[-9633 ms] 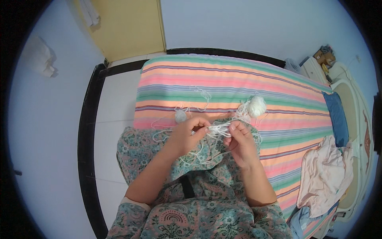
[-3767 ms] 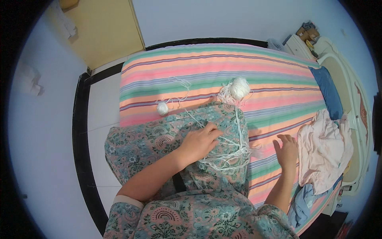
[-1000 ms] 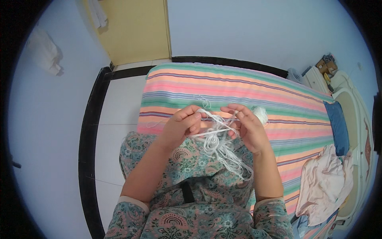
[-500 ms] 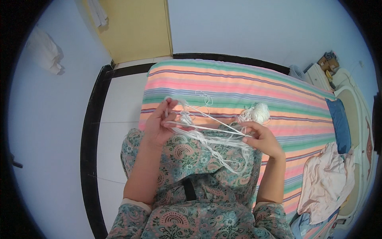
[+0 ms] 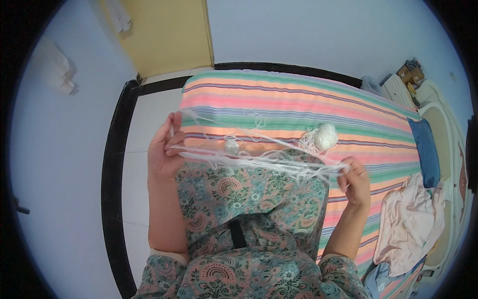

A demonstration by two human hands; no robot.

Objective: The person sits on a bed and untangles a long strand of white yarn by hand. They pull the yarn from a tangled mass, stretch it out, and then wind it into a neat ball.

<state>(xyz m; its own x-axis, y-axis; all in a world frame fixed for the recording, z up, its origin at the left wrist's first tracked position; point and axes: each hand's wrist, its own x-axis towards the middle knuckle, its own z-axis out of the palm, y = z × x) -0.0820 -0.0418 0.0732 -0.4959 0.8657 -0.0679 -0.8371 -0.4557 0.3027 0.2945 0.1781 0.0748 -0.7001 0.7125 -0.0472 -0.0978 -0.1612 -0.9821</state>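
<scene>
White yarn strands (image 5: 279,167) stretch in a loose bundle across my lap, between both hands. My left hand (image 5: 167,149) has its fingers curled in the loops, with one strand rising over the fingertips. On the other side my right hand (image 5: 354,179) pinches the far end of the bundle. Motion blurs the strands, so single threads are hard to follow. Past my right hand a ball of white yarn (image 5: 326,136) lies on the bed beside looser strands. A small white yarn ball (image 5: 231,146) shows behind the stretched strands, near the bed's edge.
The striped bedspread (image 5: 279,92) spreads before me. Thin loose thread (image 5: 258,119) curls on it. To the right are a crumpled pale pink cloth (image 5: 408,219), a blue pillow (image 5: 425,154) and the headboard (image 5: 450,134). A white cabinet (image 5: 398,90) stands at the far right.
My hands have moved apart, the left one leftward and the right one rightward. The hanging yarn loops have been drawn out into a longer, straighter bundle.
</scene>
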